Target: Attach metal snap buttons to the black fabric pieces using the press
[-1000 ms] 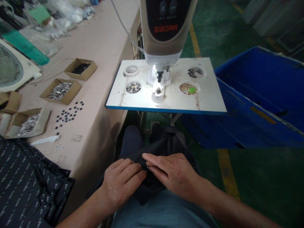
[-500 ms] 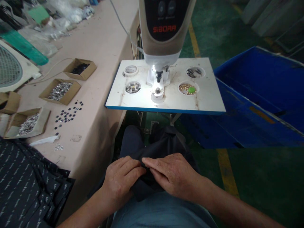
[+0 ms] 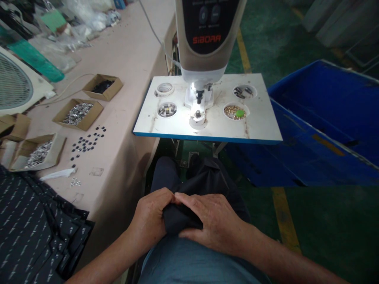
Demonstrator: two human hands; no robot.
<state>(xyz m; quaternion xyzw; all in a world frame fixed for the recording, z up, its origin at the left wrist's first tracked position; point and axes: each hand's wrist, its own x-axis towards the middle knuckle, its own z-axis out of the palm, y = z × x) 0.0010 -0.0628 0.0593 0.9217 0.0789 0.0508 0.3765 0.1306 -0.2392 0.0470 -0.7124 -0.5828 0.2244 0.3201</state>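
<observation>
Dark fabric (image 3: 177, 221) lies bunched in my lap between both hands. My left hand (image 3: 152, 211) is closed on its left side, with the fingers curled under out of view. From the right, my right hand (image 3: 214, 219) rests over the fabric, its thumb spread away from the fingers and its fingertips meeting my left hand. Beyond my knees stands a pressing machine (image 3: 207, 51) with a lit head over a small white table (image 3: 216, 128). Round wells in that table hold small metal parts.
On the bench (image 3: 133, 51) at left are cardboard boxes (image 3: 78, 114) of small metal pieces, loose dark snaps (image 3: 84, 144), and a stack of patterned dark cloth (image 3: 35, 228). A large blue bin (image 3: 319, 118) stands at right.
My left hand has turned and its fingers have curled under the fabric. My right hand's thumb has spread down and away from its fingers. The view has shifted slightly.
</observation>
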